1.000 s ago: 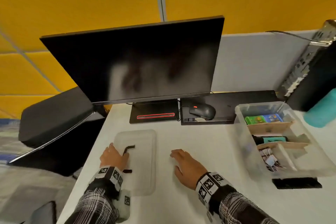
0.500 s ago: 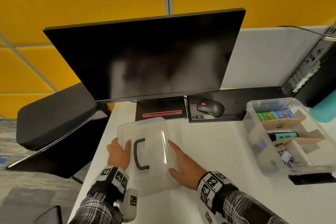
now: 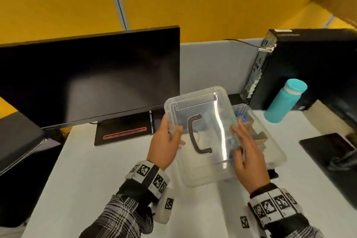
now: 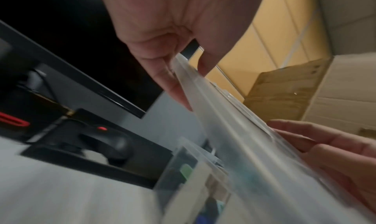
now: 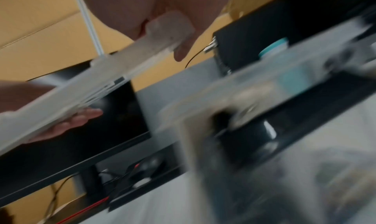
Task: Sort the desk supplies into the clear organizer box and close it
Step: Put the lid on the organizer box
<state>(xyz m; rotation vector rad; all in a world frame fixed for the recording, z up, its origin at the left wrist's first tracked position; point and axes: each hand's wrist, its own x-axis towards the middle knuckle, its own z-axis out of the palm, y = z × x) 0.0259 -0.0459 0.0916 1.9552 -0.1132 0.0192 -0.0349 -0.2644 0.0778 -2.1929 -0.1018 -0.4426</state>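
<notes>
A clear lid with a black handle hangs tilted in the air over the clear organizer box. My left hand pinches the lid's left edge, thumb on top and fingers beneath, which is plain in the left wrist view. Gripping the right edge the same way is my right hand; the right wrist view shows its thumb over the lid. The box sits on the white desk, with cardboard dividers and supplies blurred behind the lid.
A black monitor stands at the back left, with a mouse behind the box. Right of the box are a teal bottle and a black computer tower. A dark flat device lies at the right edge.
Both hands took the lid off the desk at the left, lifted it and carried it right, over the organizer box. The head view has swung right.
</notes>
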